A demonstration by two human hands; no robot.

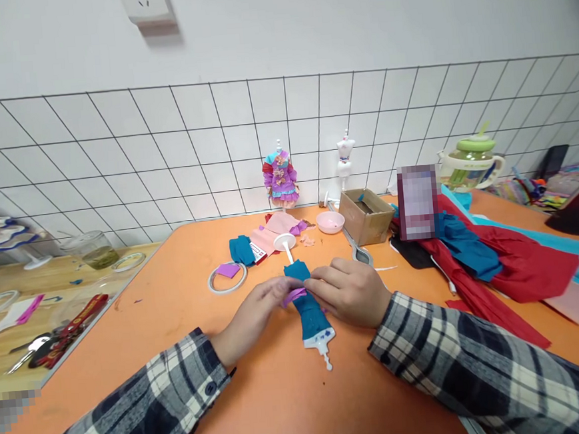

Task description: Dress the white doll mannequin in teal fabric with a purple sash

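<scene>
A small doll mannequin [319,340] lies on the orange table, its neck end toward me and its round white base [285,242] pointing away. Teal crepe paper [313,317] covers its body. A purple paper strip [294,297] crosses the middle of that wrap. My left hand [261,309] is closed with thumb and finger pinching the strip from the left. From the right, my right hand [350,291] pinches at the same strip, fingers bent together. The two sets of fingertips nearly meet over the mannequin, and the fingertips hide part of the strip.
Behind stand a dressed mannequin [281,181] and a bare white one [346,159]. A pink bowl [331,223], a cardboard box [366,217] and a tape ring [227,277] lie beyond my hands. Red crepe paper [523,252] spreads at right, near a phone [418,202] and a lidded jug [470,162].
</scene>
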